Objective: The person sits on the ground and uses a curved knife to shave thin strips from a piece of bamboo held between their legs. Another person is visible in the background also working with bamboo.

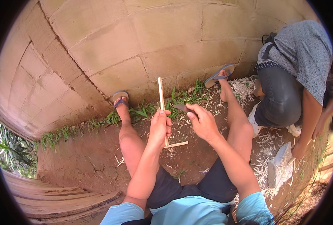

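My left hand [159, 128] is clamped around a slim pale stick [161, 93], which stands nearly upright in front of me, between my knees, with most of its length rising above my thumb. My right hand [205, 123] is closed on a knife [182, 108]; its dark blade points left toward the stick and sits near it, but I see a gap between them, so nothing is being cut at this instant.

As for how far along this is, the stick looks bare and fairly straight, with pale wood on the side I can see, so I judge that a good part of the shaping is done. Whether its hidden side is finished, or how smooth it is, I cannot tell. With the knife ready in my grip, I would guess some trimming is left.

A second thin stick [178, 144] shows crosswise by the lower end of mine; I cannot make out whether the two touch. Curly wood shavings [264, 144] lie thick on the dirt ground [88, 161] to my right, beside a crouching person [282, 93], with thinner bits scattered near my feet.
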The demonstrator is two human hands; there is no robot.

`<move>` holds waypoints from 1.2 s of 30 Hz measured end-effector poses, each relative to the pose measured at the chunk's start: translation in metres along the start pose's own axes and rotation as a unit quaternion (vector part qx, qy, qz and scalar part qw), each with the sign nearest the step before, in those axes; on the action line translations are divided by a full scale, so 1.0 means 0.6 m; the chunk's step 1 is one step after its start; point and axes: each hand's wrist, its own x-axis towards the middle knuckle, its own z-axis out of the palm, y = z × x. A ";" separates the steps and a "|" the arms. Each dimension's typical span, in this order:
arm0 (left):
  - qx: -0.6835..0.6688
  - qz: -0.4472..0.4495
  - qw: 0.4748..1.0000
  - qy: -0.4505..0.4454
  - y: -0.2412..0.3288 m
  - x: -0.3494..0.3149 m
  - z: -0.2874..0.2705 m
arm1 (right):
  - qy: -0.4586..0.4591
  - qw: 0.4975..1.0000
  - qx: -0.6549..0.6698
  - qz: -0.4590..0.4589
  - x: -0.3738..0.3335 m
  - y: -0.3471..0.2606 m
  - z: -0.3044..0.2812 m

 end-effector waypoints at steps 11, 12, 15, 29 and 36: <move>0.045 -0.019 0.999 -0.022 0.007 -0.017 0.004 | 0.021 1.000 0.015 -0.016 0.013 0.016 -0.020; 0.060 -0.008 0.998 -0.015 0.003 -0.021 0.006 | 0.017 0.999 0.014 -0.026 0.012 0.018 -0.022; 0.077 0.019 0.997 0.004 0.000 -0.023 0.009 | 0.009 0.997 -0.013 -0.071 0.010 0.007 -0.025; 0.182 0.108 0.977 0.015 -0.032 -0.005 -0.001 | -0.025 0.998 -0.040 0.051 0.013 -0.007 -0.028; 0.214 0.130 0.967 0.043 -0.040 0.001 -0.003 | 0.010 0.996 -0.087 0.033 0.006 0.011 -0.011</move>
